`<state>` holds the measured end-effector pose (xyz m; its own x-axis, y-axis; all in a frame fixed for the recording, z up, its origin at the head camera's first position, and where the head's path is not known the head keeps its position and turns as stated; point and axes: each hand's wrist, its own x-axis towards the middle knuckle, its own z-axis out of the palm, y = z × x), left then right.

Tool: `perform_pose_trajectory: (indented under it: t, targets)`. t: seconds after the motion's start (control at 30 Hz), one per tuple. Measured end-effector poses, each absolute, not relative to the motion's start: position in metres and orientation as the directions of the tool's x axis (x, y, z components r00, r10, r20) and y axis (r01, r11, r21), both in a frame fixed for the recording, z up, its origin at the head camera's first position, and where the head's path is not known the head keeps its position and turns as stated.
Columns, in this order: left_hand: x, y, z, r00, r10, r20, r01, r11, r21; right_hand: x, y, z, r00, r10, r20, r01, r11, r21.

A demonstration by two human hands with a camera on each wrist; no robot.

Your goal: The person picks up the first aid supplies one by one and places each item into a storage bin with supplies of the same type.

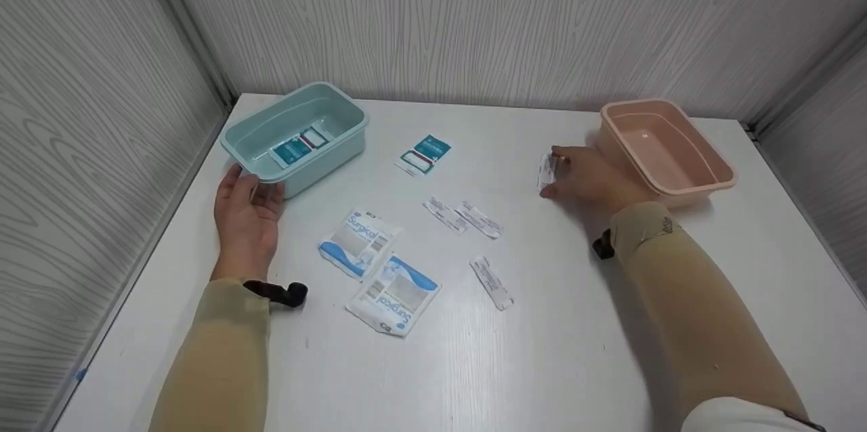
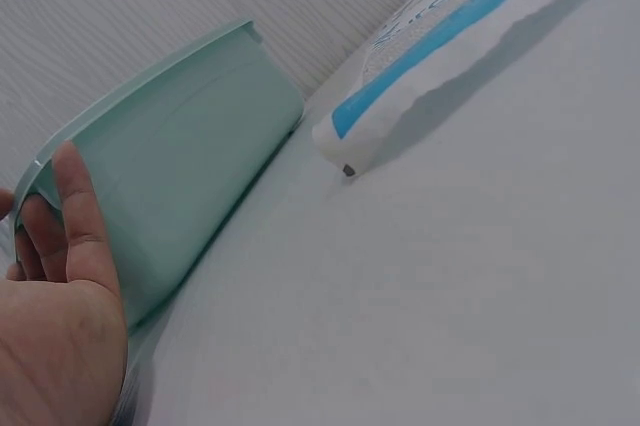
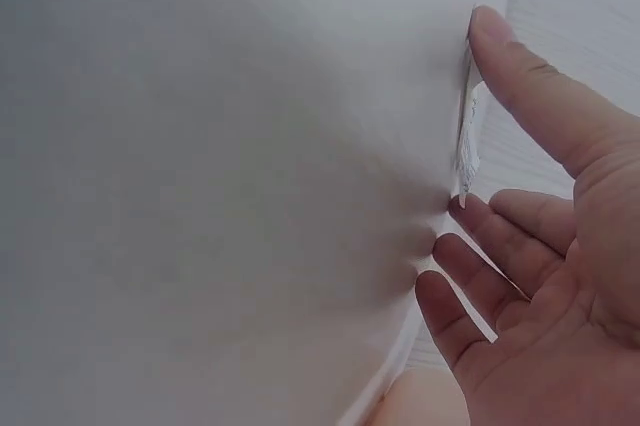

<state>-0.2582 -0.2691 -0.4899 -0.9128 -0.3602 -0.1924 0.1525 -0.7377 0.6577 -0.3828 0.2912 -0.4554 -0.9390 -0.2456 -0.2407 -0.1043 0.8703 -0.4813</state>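
Right of the frame's centre, the right hand [image 1: 589, 178], thumb and fingertips bent, pinches a flat, papery packet [image 1: 545, 172] by its ends; at left, the left hand [image 1: 247, 229] (fingers loosely parted) touches a smooth, round-cornered plastic basin [image 1: 325, 162]

Soft, diffuse light falls over the head view, leaving a pale sheen on the white table [image 1: 467, 378] and a grey shadow beside the right sleeve [image 1: 698, 303]. Small print on the strip packets [image 1: 492, 283] blurs. The 2 wrist views are dimmer and greyer; soft shadows border the right hand [image 3: 575, 296] in 1.
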Motion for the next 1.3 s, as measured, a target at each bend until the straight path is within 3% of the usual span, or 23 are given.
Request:
perform_pose_trajectory:
  t: [0.47, 0.77, 1.3]
  targets:
    - [-0.261, -0.270, -0.491, -0.913, -0.358, -0.195, 0.154, -0.745, 0.649, -0.375, 0.288, -0.451, -0.955, -0.214, -0.207, -0.082, 0.858, -0.506]
    - [-0.261, -0.269, -0.492, -0.910, -0.368, -0.193, 0.163, -0.743, 0.649, -0.360, 0.297, -0.440, -0.968, -0.238, -0.083, -0.161, 0.838, -0.521]
    - [-0.260, -0.269, -0.490, -0.907, -0.366, -0.209, 0.161, -0.759, 0.630, -0.308, 0.302, -0.390, -0.957, -0.289, 0.030, -0.231, 0.693, -0.683]
